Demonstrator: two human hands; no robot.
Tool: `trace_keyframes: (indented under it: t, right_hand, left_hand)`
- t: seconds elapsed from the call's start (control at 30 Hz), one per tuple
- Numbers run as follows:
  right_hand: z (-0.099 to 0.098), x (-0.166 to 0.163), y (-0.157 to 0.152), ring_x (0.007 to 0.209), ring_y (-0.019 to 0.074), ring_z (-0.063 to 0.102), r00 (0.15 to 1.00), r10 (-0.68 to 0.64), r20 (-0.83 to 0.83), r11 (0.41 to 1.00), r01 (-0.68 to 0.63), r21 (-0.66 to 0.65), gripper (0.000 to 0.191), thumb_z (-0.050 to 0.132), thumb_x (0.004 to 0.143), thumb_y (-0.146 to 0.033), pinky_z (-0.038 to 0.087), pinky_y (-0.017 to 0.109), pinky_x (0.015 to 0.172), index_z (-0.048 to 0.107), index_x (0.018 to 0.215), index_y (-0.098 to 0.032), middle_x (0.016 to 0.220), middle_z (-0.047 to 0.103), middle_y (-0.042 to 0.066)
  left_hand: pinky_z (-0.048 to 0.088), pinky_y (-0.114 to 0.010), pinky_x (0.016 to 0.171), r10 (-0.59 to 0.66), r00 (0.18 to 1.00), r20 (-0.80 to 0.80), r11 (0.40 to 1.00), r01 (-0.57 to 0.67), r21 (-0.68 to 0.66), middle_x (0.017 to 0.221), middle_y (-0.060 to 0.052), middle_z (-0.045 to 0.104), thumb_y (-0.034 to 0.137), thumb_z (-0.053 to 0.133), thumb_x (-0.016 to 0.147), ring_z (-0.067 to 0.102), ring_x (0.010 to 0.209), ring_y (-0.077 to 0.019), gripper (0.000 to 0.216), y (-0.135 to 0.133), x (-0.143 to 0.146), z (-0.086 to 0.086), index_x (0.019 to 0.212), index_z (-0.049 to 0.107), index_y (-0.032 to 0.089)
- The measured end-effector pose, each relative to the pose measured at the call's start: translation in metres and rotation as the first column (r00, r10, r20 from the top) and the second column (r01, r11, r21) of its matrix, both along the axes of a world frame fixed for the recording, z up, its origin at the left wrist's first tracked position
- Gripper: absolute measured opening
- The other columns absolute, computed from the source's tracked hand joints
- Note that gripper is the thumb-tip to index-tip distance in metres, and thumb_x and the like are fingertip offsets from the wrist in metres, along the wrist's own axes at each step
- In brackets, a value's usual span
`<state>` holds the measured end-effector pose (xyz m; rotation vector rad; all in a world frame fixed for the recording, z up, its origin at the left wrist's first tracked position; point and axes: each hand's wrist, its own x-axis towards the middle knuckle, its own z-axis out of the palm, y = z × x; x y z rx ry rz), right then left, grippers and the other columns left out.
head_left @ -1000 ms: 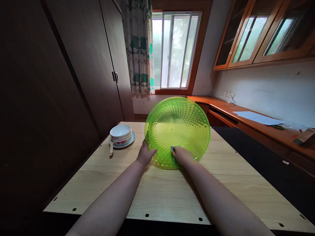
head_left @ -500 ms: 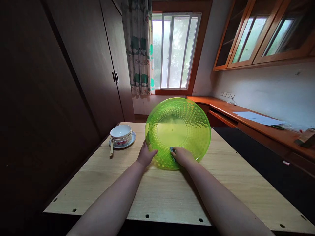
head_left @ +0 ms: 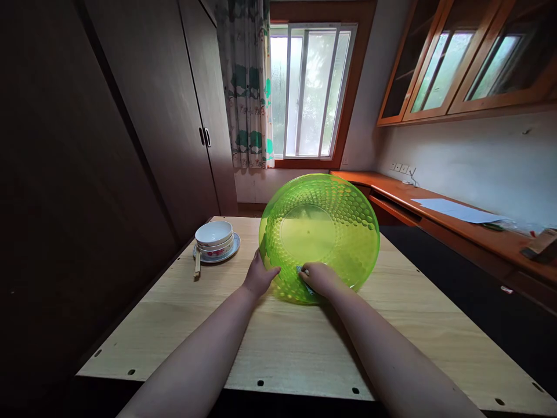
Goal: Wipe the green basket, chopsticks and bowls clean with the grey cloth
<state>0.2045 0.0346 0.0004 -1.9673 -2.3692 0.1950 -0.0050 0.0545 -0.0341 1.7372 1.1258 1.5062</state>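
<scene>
**Green translucent basin (head_left: 308,232), tilted**

Gripped at the rim by the left hand (head_left: 260,275); a greyish cloth (head_left: 299,270) is held within by the right hand (head_left: 321,278). Stacked bowls (head_left: 214,233) are set on a plate (head_left: 235,244), chopsticks (head_left: 197,265) alongside, on a wooden table (head_left: 287,351).

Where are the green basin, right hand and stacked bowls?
Green basin (head_left: 311,231), head view: centre of base.
Right hand (head_left: 321,278), head view: back of hand.
Stacked bowls (head_left: 214,234), head view: inside of uppermost one.
</scene>
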Motion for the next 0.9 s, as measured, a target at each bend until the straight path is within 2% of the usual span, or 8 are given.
trace_keyframes:
  t: [0.13,0.27,0.47,0.67,0.73,0.9]
  right_hand:
    - [0.000,-0.002,-0.001,0.098,0.0246,0.064,1.000,-0.003,-0.011,1.000,0.003,-0.005,0.038,0.040,0.093,-0.044,0.043,0.031,0.077,0.069,0.103,-0.022,0.104,0.071,0.011]
    - [-0.003,0.003,0.003,0.100,0.0243,0.064,0.997,-0.079,-0.013,0.997,0.079,-0.022,0.036,0.039,0.093,-0.040,0.043,0.030,0.075,0.067,0.107,-0.022,0.110,0.069,0.011]
    - [-0.006,0.008,0.008,0.098,0.0256,0.064,0.982,-0.187,0.024,0.981,0.187,-0.039,0.032,0.038,0.093,-0.033,0.043,0.032,0.073,0.064,0.108,-0.019,0.108,0.068,0.013]
    - [-0.008,0.000,0.004,0.099,0.0228,0.063,0.999,0.014,-0.029,1.000,-0.014,0.000,0.032,0.038,0.095,-0.036,0.041,0.030,0.076,0.062,0.112,-0.023,0.110,0.069,0.010]
    - [-0.008,-0.001,0.003,0.099,0.0227,0.063,0.999,0.024,-0.037,1.000,-0.024,0.008,0.032,0.037,0.095,-0.036,0.041,0.029,0.076,0.062,0.112,-0.024,0.110,0.069,0.009]
    - [-0.007,0.005,0.006,0.098,0.0240,0.064,0.990,-0.142,-0.015,0.989,0.141,-0.049,0.031,0.037,0.094,-0.030,0.042,0.029,0.071,0.061,0.111,-0.021,0.110,0.068,0.012]
  left_hand:
    - [0.040,-0.045,0.102,-0.007,1.000,-0.005,1.000,0.007,0.012,0.123,-0.009,0.057,0.014,0.072,0.061,0.052,0.118,-0.0286,0.071,0.000,0.000,0.000,0.128,0.048,0.021]
    - [0.040,-0.045,0.103,-0.017,1.000,-0.001,1.000,0.017,0.009,0.125,-0.009,0.057,0.014,0.071,0.062,0.051,0.119,-0.0289,0.072,-0.001,0.000,0.001,0.129,0.048,0.021]
    - [0.040,-0.044,0.102,-0.007,1.000,-0.019,1.000,0.008,0.011,0.124,-0.009,0.057,0.015,0.071,0.062,0.052,0.119,-0.0286,0.074,-0.004,0.000,0.003,0.131,0.047,0.022]
    - [0.039,-0.047,0.103,-0.006,0.999,-0.039,1.000,0.007,0.011,0.123,-0.010,0.056,0.017,0.071,0.062,0.050,0.120,-0.0299,0.072,-0.004,-0.001,0.002,0.129,0.046,0.020]
    - [0.039,-0.047,0.103,-0.010,0.999,-0.044,1.000,0.011,0.014,0.124,-0.011,0.056,0.017,0.071,0.062,0.050,0.121,-0.0303,0.072,-0.004,-0.001,0.003,0.129,0.046,0.020]
    - [0.038,-0.048,0.104,0.013,0.999,-0.048,1.000,-0.012,0.019,0.123,-0.010,0.056,0.015,0.072,0.060,0.051,0.120,-0.0305,0.072,-0.006,0.000,0.007,0.128,0.047,0.020]
